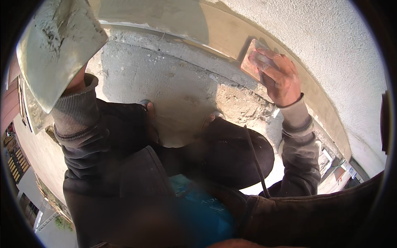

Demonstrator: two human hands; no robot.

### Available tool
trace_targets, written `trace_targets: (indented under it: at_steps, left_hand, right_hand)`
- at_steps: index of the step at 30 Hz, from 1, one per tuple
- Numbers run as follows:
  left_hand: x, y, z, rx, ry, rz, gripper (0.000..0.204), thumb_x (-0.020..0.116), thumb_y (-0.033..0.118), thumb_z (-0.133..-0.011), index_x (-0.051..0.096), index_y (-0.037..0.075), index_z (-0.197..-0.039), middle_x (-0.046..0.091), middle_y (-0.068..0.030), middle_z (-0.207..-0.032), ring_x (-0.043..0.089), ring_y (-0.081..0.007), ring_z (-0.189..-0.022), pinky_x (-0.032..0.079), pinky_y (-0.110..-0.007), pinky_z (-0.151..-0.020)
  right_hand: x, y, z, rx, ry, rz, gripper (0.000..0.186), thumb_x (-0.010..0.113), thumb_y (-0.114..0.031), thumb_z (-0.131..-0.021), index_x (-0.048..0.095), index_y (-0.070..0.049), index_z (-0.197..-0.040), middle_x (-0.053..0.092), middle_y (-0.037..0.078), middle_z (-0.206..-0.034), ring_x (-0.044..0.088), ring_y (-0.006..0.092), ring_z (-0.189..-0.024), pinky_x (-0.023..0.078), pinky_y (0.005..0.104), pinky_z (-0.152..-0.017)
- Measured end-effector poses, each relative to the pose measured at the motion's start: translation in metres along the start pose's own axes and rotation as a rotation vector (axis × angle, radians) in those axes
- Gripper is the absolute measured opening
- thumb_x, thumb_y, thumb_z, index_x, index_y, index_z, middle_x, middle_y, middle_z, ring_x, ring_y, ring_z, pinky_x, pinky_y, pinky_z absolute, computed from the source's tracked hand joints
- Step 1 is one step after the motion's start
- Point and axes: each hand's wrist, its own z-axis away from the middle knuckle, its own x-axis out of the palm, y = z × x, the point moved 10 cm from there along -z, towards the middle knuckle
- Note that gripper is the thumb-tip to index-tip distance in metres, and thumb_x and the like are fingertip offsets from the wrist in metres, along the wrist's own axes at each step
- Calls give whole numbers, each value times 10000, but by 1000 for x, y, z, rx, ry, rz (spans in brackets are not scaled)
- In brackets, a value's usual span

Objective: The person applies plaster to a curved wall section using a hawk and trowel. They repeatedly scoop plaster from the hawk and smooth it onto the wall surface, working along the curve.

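On the right, my right hand (pixel 281 78) is closed round the handle of a small float (pixel 249 62), a pinkish rectangular block. The float lies against a smooth tan band of plaster (pixel 225 35) along the foot of the wall. At the upper left, a pale board smeared with wet grey mortar, a plasterer's hawk (pixel 58 53), is held up by my left hand (pixel 77 80). Only part of that hand shows beneath the board; its fingers are hidden. The hawk is apart from the wall.
Above the band rises a rough white wall (pixel 314 37). Broken concrete ground (pixel 136 66) with crumbled rubble (pixel 240 99) runs along its foot. My bent legs (pixel 231 149) and feet are close to it. Stacked pallets (pixel 18 161) appear at far left.
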Motion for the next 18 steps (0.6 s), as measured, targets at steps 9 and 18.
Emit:
trace_targets:
  at_steps: [9,18]
  left_hand:
    - [-22,-40,-20,24,154,114,486,522,324,-1048,501,1,-1410,584,-196,-1366,622,-289,-1211,587,-393,-924]
    - [-25,-68,-4,-62,162,265,471,515,318,-1051,505,1,-1399,593,-187,-1342,632,-279,-1179,590,-385,-902]
  right_hand:
    - [-89,-104,-139,44,180,-488,410,662,15,-898,707,-76,-1295,643,122,-1094,613,144,-867,496,260,-703]
    - [-63,-162,-181,88,233,-615,398,650,77,-829,771,-75,-1176,636,106,-1003,619,171,-855,498,291,-747]
